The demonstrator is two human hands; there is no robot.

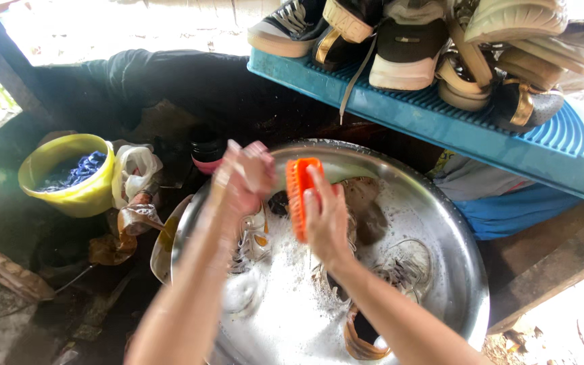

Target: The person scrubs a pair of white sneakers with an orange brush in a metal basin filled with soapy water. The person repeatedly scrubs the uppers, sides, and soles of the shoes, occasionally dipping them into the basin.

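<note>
From the head view, your right hand (326,220) is wrapped around an orange scrubbing brush (297,196), holding it on edge above the big steel basin (454,223). Your left hand (243,177) is closed and blurred just beside the brush. It seems to grip something pale and wet, but you cannot tell what from this picture.

The risk I judge greatest is slipping. Both hands look soapy, and the brush is pinched mainly by the fingers, so a hard stroke could shoot it out of your grasp into the foamy water (292,297). A fast stroke could also fling suds over the rim toward the yellow bowl (69,177) at your left.

Another hazard sits higher up. The blue rack (441,128) of shoes overhangs the far rim of the basin, and a loose lace (354,81) dangles from it. If you raise an elbow or the brush too far, you could catch that lace and pull a drying sneaker (407,51) down into the wash.

As for position, the brush sits between your two hands, touching the right and close by the left, over the near-left part of the basin. Below them, soaking shoes (400,267) lie in the suds, well under your wrists and apart from the brush.
</note>
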